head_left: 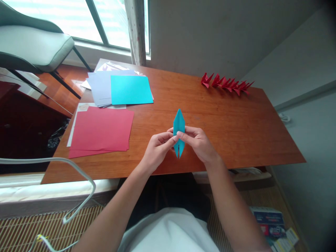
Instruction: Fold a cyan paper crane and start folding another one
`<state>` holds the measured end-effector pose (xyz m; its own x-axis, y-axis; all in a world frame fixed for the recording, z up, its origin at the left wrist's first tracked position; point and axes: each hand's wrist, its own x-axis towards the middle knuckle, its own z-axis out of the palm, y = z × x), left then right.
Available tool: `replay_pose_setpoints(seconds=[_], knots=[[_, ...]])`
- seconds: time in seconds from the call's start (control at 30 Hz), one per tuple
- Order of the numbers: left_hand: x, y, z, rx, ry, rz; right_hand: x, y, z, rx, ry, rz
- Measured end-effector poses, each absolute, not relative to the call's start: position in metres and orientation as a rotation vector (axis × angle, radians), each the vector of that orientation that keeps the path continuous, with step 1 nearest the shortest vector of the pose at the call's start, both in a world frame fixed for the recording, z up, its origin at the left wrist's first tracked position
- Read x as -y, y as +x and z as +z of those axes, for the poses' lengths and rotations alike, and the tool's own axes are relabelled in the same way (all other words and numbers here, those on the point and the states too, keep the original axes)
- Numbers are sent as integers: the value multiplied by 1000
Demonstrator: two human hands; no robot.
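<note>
A folded blue paper (179,120), long and diamond-shaped with a split lower end, is held upright above the near side of the wooden table. My left hand (159,147) pinches its left edge, thumb in front and fingers partly hidden behind. From the other side my right hand (198,141) grips the same folded paper, its thumb pressed on the front near the middle. Both thumbs almost meet on the paper's face. The split points hang below the thumbs.
Red folded paper cranes (228,84) stand in a row at the table's (236,129) back right. Red sheets (102,129) lie at the left, with a blue sheet (132,90) on pale sheets (99,87) behind them. A white cable (78,168) loops at lower left; a chair (36,45) stands beyond.
</note>
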<state>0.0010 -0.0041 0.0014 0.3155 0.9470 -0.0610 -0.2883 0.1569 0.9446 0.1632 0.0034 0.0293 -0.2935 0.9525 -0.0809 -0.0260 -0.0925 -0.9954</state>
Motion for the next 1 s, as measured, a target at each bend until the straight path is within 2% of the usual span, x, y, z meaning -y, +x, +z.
replay_pose_setpoints(seconds=[0.17,0.33,0.6,0.87,1.0], knots=[[3,1,1,-829,997,1006,-32,167,47,1433,-1113,1490],[5,0,2,-844,991,980,-55,173,59,1093,-1133,1088],[4,3,1,-898,945,1069,-30,160,46,1475,-1200,1301],[4,3,3,-858,990,1015,-30,151,41,1394,-1206,1230],[4,3,7,-841,985,910,-35,154,43,1334,-1221,1064]])
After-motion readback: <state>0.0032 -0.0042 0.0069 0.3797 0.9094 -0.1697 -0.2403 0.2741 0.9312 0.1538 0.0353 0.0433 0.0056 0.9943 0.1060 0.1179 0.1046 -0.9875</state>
